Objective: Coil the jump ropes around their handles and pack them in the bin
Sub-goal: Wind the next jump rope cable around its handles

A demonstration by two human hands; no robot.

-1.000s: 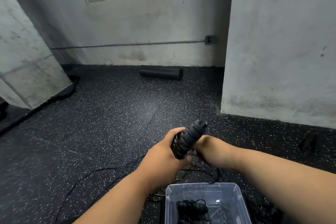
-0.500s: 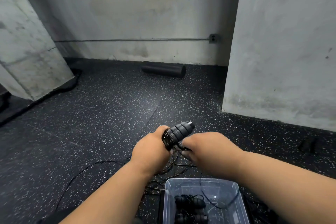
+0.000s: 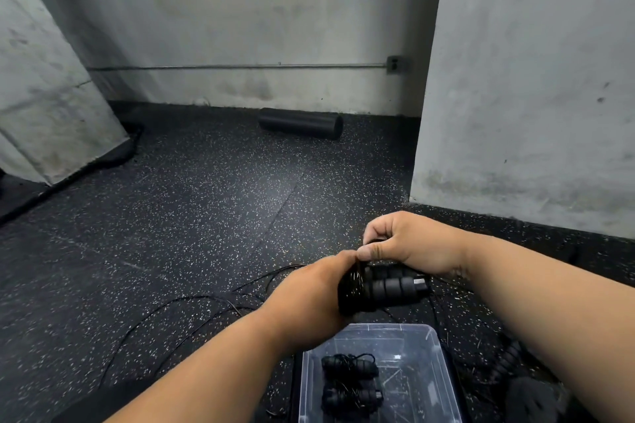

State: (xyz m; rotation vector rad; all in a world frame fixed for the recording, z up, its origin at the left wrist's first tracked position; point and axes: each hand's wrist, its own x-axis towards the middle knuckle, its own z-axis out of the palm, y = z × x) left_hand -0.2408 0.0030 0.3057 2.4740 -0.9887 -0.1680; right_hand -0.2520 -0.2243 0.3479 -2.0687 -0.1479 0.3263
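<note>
Handles [image 3: 388, 288] paired above bin [image 3: 443, 385], clamped in left hand [image 3: 309, 299]; right hand [image 3: 409, 244] pinches thin cord at 12 o'clock. Cord light, springy, likely to unwind; foam handles give sure hold. Two wrapped ropes [image 3: 348, 366] already binned.

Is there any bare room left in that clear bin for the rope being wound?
Yes. Two coiled ropes lie along the left of the bin; its right half, beside the right wall, is bare. The floor left of the bin is crowded with loose cord.
</note>
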